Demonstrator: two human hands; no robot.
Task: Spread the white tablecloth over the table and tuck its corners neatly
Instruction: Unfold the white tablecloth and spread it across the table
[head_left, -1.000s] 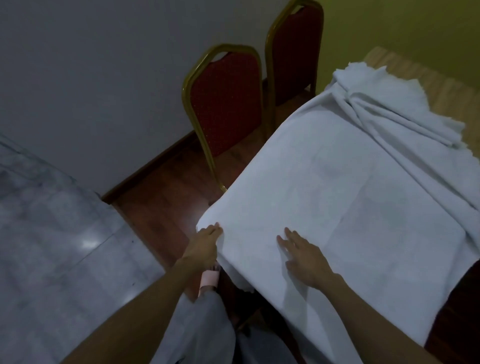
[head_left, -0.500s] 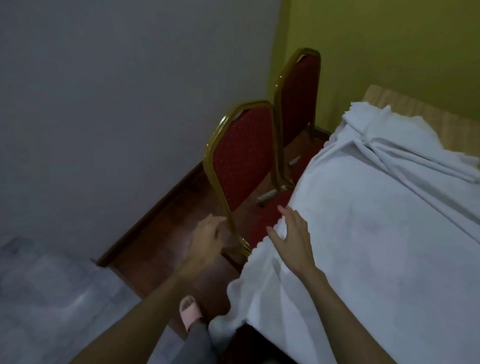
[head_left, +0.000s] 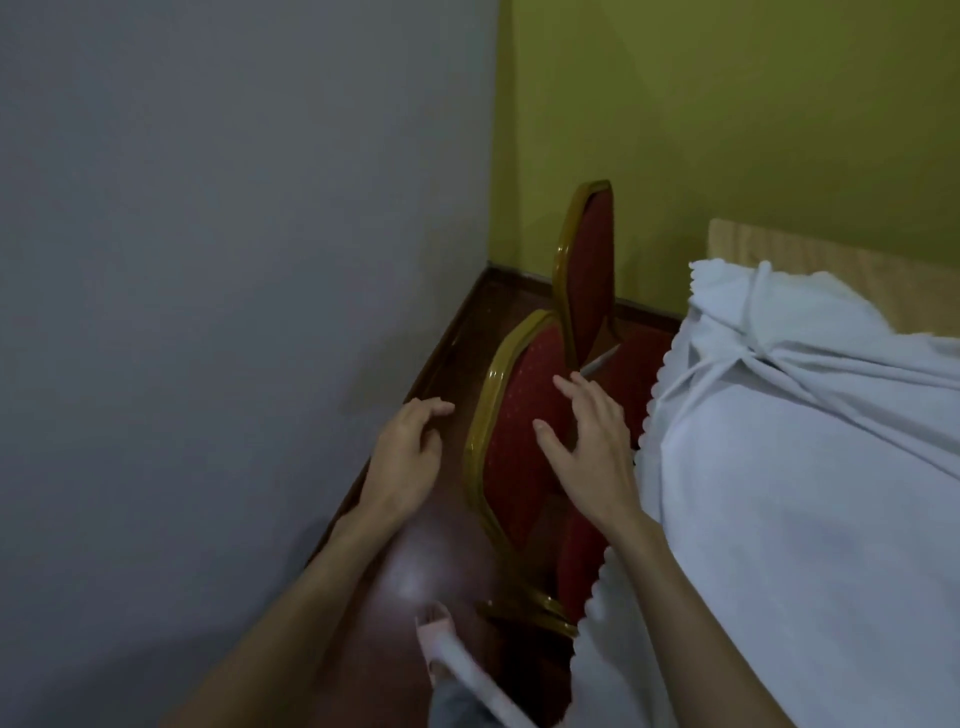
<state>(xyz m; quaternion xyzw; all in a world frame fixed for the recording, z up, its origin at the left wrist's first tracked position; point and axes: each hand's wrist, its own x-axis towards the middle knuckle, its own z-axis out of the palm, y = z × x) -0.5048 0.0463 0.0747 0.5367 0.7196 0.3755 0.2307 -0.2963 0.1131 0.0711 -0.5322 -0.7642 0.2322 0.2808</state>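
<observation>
The white tablecloth (head_left: 810, 499) with a scalloped hem covers the near part of the table and lies bunched in folds at its far end. A bare strip of the wooden table (head_left: 852, 270) shows beyond the folds. My left hand (head_left: 408, 457) hovers over the floor left of the near chair, fingers loosely curled, holding nothing. My right hand (head_left: 592, 441) is spread open in front of the near red chair's back (head_left: 519, 441), just left of the cloth's hanging edge, touching no cloth.
Two red chairs with gold frames stand between the wall and the table, the far chair (head_left: 589, 270) behind the near one. A grey wall (head_left: 234, 260) is close on the left, a green wall (head_left: 727, 104) ahead. My foot in a pink slipper (head_left: 436, 639) stands on the dark wooden floor.
Both hands have left the cloth's near corner and moved forward along the table's left side to the near chair. The view has advanced toward the green wall.
</observation>
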